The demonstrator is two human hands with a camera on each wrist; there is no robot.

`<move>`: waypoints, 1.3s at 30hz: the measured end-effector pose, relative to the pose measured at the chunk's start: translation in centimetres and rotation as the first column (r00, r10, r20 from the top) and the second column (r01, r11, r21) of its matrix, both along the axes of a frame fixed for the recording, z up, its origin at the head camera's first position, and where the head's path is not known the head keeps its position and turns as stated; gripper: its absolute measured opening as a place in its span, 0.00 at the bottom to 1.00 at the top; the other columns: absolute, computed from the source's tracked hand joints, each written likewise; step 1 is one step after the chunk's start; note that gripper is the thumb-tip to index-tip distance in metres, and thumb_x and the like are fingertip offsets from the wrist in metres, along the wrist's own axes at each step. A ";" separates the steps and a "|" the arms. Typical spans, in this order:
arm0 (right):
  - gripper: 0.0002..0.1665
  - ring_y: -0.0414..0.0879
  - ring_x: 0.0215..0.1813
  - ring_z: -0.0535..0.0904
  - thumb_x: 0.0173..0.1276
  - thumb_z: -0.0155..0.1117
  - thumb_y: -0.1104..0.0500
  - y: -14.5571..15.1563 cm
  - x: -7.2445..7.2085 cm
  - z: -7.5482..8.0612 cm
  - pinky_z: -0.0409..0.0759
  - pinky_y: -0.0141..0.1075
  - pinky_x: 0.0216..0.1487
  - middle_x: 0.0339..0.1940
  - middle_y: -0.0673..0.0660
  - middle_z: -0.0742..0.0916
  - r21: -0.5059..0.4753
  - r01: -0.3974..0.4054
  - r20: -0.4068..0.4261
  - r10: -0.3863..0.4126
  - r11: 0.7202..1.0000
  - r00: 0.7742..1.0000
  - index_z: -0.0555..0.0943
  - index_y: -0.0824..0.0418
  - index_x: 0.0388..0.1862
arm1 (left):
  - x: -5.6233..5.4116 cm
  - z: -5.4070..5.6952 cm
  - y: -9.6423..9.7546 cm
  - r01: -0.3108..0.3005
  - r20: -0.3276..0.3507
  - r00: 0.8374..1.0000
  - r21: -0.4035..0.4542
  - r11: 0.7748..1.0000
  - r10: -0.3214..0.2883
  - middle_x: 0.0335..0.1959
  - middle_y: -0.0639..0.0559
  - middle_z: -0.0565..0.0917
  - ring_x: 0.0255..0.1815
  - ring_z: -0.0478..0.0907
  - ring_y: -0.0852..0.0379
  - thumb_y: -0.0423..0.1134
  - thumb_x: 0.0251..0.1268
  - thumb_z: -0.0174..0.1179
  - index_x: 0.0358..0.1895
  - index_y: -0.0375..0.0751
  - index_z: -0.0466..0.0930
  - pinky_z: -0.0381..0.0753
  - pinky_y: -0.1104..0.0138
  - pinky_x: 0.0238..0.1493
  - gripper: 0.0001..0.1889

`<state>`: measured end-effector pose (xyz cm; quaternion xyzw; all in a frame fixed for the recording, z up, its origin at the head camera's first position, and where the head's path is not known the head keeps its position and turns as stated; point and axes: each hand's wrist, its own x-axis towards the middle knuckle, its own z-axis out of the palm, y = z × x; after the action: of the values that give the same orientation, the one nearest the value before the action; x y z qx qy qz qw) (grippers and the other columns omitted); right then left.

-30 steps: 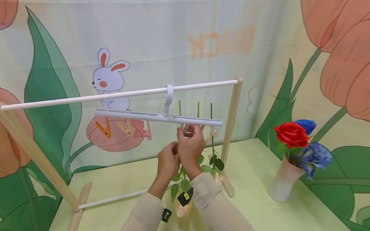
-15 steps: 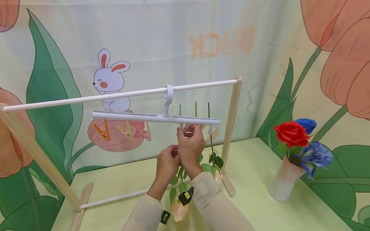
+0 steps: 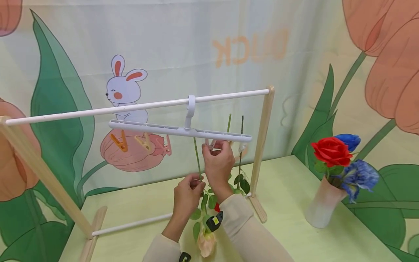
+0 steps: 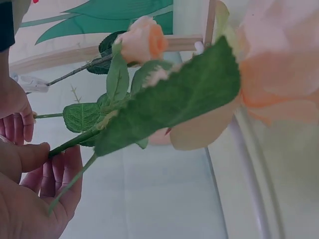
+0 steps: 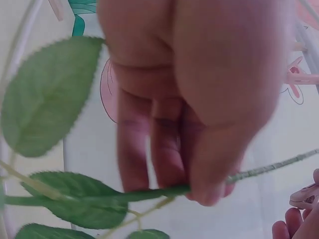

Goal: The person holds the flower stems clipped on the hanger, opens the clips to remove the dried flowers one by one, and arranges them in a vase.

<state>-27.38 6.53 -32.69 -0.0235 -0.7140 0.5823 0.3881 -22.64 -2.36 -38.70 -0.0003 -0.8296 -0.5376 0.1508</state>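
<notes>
On my feed: long, plain beige sleeves [image 3: 255, 234]; black wrist mount [image 3: 220, 216], small yellow patch [image 3: 215, 220], at right cuff [image 3: 233, 211]; black fitting [image 3: 184, 255] at left cuff [image 3: 170, 244].

Left fingers [image 5: 133, 149] pinch leafy green stem [image 5: 158, 192]; right fingers [image 5: 294, 219] hold clip [image 5: 302, 197].

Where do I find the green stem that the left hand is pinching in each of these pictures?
Head view: the green stem is near the middle, running up from the left hand toward the hanger.
Left wrist view: the green stem slants across the lower left.
Right wrist view: the green stem crosses the lower part.
Shared landmark: the left hand, pinching it in all three.
</notes>
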 end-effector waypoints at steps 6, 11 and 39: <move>0.16 0.50 0.34 0.88 0.63 0.74 0.56 0.4 0.0 -0.1 0.85 0.43 0.36 0.37 0.57 0.89 0.006 -0.025 0.013 0.025 1.000 1.000 0.81 0.62 0.43 | 1.2 -1.0 -0.3 -0.001 0.001 1.000 0.012 1.000 0.001 0.33 0.48 0.88 0.29 0.83 0.62 0.32 0.65 0.67 0.42 0.42 0.85 0.85 0.71 0.30 0.05; 0.17 0.50 0.35 0.88 0.63 0.74 0.56 0.9 0.3 -0.3 0.86 0.43 0.37 0.40 0.58 0.89 0.021 -0.050 0.013 0.050 0.999 0.999 0.81 0.63 0.47 | 2.1 -1.4 -0.3 -0.008 -0.027 1.000 -0.044 0.999 0.006 0.31 0.52 0.87 0.29 0.83 0.63 0.32 0.64 0.68 0.41 0.44 0.85 0.82 0.73 0.31 0.05; 0.14 0.52 0.43 0.81 0.57 0.77 0.65 6.7 6.1 -2.9 0.82 0.43 0.44 0.38 0.58 0.86 0.575 0.095 -0.275 0.083 0.813 0.958 0.85 0.62 0.42 | 3.8 1.7 -1.7 -0.261 -0.522 0.852 -0.460 0.848 -0.021 0.29 0.46 0.81 0.31 0.75 0.47 0.22 0.56 0.68 0.38 0.39 0.85 0.78 0.57 0.33 0.10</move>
<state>-21.23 13.25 -35.55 0.1788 -0.7935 0.3316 0.4779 -18.79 -4.04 -36.95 -0.1285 -0.8710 -0.2652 0.3931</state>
